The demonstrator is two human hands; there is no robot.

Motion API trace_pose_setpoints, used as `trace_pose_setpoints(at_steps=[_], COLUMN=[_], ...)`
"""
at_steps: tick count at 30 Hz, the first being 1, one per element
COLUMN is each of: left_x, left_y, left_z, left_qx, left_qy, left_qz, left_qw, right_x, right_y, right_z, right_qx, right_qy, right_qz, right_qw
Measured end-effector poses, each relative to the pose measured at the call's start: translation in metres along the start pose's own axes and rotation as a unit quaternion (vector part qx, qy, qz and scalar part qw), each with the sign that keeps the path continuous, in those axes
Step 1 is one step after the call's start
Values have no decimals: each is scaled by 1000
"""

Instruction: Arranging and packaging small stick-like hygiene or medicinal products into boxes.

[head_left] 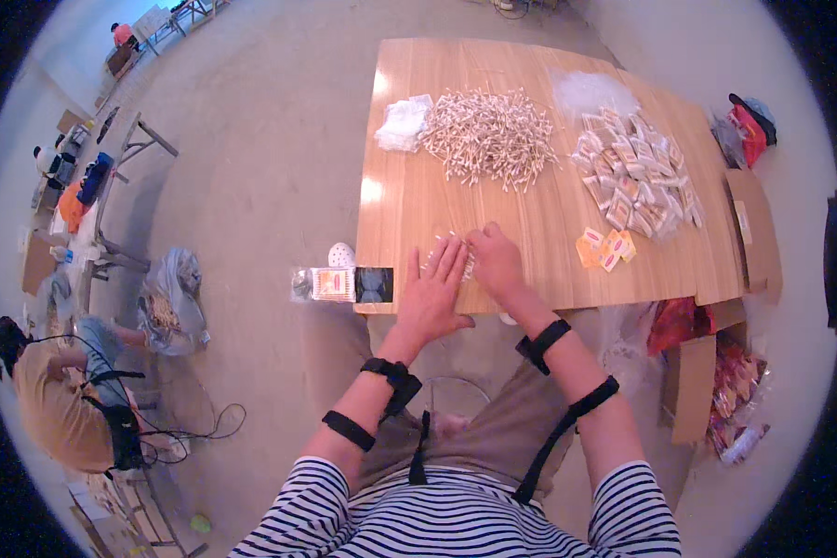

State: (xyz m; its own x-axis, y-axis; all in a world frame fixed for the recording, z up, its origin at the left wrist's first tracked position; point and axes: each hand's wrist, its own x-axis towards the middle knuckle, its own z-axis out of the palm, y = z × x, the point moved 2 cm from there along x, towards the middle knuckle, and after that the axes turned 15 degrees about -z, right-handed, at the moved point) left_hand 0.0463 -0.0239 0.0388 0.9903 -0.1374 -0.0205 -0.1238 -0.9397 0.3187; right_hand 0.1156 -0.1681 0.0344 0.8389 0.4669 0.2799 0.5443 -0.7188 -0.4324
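Observation:
Near the front edge of the wooden table (567, 260), my left hand (432, 296) lies flat with its fingers stretched out over a few white cotton swabs (468, 268). Right beside it my right hand (498, 265) is closed, its fingers curled down next to those swabs; what they pinch, if anything, is hidden. Farther back is a large loose heap of cotton swabs (488, 138). White clear bags (405, 123) lie at that heap's left. Small orange and white cards (606, 248) are spread to the right of my right hand.
Filled swab packets (634, 172) are piled at the right, with clear plastic bags (593, 93) behind. A swab packet (333, 284) and a black pad (374, 285) sit at the left edge. Cardboard boxes (693, 391) stand below right. Another person (70, 400) sits at far left.

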Motion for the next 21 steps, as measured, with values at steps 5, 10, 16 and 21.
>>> trace_pose_setpoints(at_steps=[5, 10, 16, 21], left_x=[-9, 1, 1, -11], left_y=[-1, -10, -16, -4], left_z=[3, -14, -7, 1], left_qx=[-18, 24, 15, 81], left_qy=[10, -29, -15, 12], left_qz=[-12, 38, 46, 12], left_qw=[1000, 999, 999, 997], right_x=[-7, -17, -66, -76], right_y=[-4, -3, -28, -36], right_z=[5, 4, -15, -5], right_qx=[31, 11, -8, -43], right_qy=[34, 91, -23, -128], right_qz=[-43, -36, -54, -25], right_qw=[998, 995, 998, 991])
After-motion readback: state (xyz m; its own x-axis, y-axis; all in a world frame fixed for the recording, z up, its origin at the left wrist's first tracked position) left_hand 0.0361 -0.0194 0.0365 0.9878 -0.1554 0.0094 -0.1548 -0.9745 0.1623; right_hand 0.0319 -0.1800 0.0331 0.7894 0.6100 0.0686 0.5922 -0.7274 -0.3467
